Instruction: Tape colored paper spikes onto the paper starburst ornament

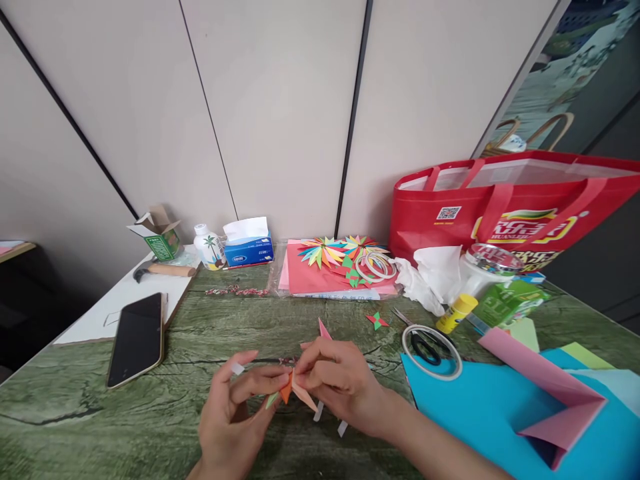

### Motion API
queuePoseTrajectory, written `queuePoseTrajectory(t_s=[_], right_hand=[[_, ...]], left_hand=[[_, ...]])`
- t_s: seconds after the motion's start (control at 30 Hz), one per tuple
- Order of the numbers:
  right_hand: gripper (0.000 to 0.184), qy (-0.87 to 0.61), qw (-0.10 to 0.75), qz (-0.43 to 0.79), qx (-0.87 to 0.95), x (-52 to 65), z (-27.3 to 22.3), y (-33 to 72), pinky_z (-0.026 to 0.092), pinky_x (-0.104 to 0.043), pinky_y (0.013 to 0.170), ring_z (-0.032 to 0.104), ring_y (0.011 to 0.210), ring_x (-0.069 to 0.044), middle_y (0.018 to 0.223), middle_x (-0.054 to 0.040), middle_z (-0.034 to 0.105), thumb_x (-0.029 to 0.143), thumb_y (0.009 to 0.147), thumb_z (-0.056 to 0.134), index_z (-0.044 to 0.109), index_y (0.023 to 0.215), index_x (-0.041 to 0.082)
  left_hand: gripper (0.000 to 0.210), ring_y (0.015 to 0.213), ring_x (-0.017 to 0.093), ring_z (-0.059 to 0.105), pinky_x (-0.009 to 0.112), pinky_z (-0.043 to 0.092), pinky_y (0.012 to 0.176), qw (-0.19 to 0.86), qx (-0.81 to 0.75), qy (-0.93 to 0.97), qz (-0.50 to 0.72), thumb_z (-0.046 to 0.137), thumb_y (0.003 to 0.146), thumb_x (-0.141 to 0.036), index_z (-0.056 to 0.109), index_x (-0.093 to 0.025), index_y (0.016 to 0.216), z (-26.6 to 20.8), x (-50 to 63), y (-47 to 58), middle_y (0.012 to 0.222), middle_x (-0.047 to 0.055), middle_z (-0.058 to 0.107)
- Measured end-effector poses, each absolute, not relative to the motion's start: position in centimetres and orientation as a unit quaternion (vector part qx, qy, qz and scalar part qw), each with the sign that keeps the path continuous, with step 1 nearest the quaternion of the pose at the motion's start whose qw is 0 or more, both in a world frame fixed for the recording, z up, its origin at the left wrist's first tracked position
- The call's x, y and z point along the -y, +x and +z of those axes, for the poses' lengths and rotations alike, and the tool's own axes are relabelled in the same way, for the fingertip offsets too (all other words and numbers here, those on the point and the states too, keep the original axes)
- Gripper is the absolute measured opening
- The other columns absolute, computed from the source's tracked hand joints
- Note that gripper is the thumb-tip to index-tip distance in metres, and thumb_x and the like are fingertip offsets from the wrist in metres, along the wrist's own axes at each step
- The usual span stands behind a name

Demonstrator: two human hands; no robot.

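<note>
— Head view: where's our folded orange-and-peach paper (304, 397)?
— Between our left hand (237, 408) and right hand (343, 380), both pinching it narrowly.
— How should we work?
— Lightly, lining up creases, keeping the white strips (342, 429) below our right grip off the folds.

Left of the fingers (261, 383): dark-screened phone (137, 340), flat, partly over a white board (95, 317); farther out, same side: hammer (173, 269) on the board, opened green box (164, 243); beyond the fingers, slightly left: palm-print bottle (209, 249) just beside blue tissue box (249, 251); beyond fingers, right: crumpled tissues (420, 283), lidded jar (493, 260), green packet (505, 305), red bag (445, 230) behind them
</note>
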State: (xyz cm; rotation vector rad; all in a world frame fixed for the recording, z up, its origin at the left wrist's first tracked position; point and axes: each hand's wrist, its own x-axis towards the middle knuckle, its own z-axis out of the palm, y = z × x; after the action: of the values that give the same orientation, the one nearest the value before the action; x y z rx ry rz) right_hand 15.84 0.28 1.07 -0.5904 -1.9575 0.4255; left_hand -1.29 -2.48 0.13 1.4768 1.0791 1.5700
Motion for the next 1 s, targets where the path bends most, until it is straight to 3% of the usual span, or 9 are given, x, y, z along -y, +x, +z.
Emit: queuePoseTrajectory(t_s=[0.37,0.57,1.0], right_hand=[[0.013,-0.255,0.488,0.243,0.798,-0.4,1.0,15.8,0.045,-0.028,0.085,0.062,0.074,-0.009,0.081,-0.0034,0.068,0.019,0.084,0.052,0.058,0.072,0.019],[0.010,-0.276,0.435,0.278,0.811,-0.4,1.9,16.4,0.047,-0.022,0.070,0.060,0.076,-0.011,0.083,-0.0053,0.066,0.020,0.084,0.053,0.060,0.077,0.017],[0.015,-0.270,0.455,0.294,0.796,-0.4,1.7,16.2,0.046,-0.027,0.082,0.061,0.071,-0.010,0.070,-0.0012,0.065,0.019,0.086,0.048,0.057,0.073,0.018]], left_hand=[[0.048,0.068,0.017,0.069,0.026,0.054,0.070,0.374,-0.469,0.503,0.622,0.076,0.058,-0.019,0.042,-0.026,0.092,0.8,2.6,-0.2,0.063,-0.002,0.074],[0.047,0.063,0.016,0.068,0.024,0.054,0.066,0.385,-0.478,0.494,0.616,0.076,0.058,-0.025,0.041,-0.025,0.090,1.2,2.3,0.1,0.057,-0.004,0.071],[0.050,0.063,0.017,0.069,0.025,0.055,0.062,0.385,-0.465,0.498,0.622,0.077,0.057,-0.020,0.038,-0.025,0.088,0.9,2.1,-0.1,0.058,-0.005,0.071]])
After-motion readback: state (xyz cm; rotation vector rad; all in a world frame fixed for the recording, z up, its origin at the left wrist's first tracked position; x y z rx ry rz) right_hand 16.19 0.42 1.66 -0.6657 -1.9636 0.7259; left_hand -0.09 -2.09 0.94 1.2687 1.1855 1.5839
